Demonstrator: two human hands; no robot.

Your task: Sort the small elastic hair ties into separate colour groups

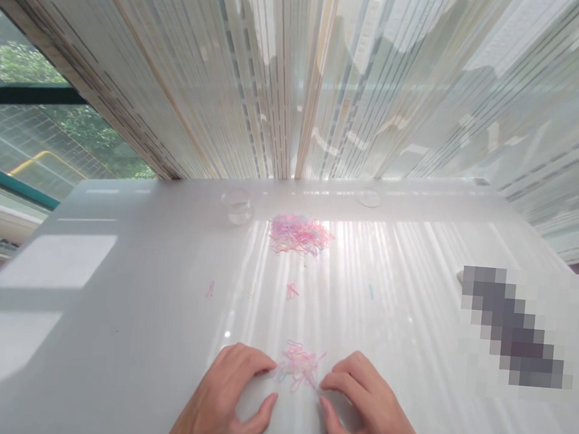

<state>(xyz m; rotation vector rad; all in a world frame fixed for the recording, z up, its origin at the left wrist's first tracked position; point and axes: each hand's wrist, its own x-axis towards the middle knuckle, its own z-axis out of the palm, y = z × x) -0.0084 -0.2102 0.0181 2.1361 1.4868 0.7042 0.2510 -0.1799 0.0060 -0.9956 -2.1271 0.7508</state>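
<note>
"Sunlight streaks a white table (133, 352) before a striped, translucent curtain (305, 78), as greenery shows through a window (28, 95) at far left."

"Where are the person's hands?"

"Near the front edge, left hand (228, 399) and right hand (374, 411) flank a small pile (298, 366) of thin pastel pieces, mostly pink. Each hand is loosely curved, thumb and forefinger parted. Both forefingers reach the pile's edges; whether they touch it, one cannot tell."

"What lies beyond?"

"Little clusters line the table's middle: a purplish cluster (210, 288), a pale yellow cluster (251, 289) and a reddish-pink cluster (292, 291), with a light blue piece (370, 291) well to their right. Farther back sits a larger mound (299, 234), tangled and largely pink."

"And around it?"

"A clear round container (240, 210) stands just left of the mound; a clear disc (369, 198) lies farther back, to its right. Toward the table's right side, a dark, elongated object (511, 328) is blurred beyond recognition."
</note>
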